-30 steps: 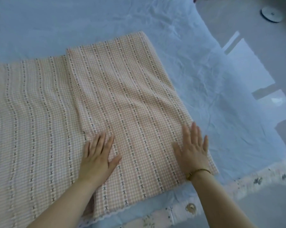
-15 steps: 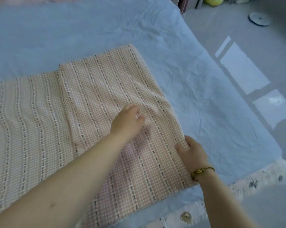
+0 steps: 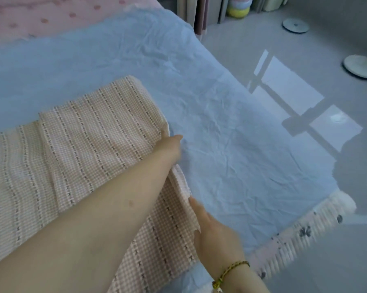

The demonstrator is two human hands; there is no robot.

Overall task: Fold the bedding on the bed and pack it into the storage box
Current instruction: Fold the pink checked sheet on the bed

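Lying folded on the blue bed sheet, the checked bedding is held along its right edge. The left hand is clamped on that edge farther up; the right hand is clamped on it nearer the bed's foot.

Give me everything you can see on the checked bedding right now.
The checked bedding is a thin, soft-looking woven cloth in pink-and-cream gingham with lengthwise stripes of small dark crosses. It lies partly folded on the blue sheet: a doubled layer sits over a flatter layer that runs out of frame at the left. Its right edge is lifted and rippled. The left hand grips that edge farther up the bed, and the right hand holds it nearer the foot. No storage box is in view.
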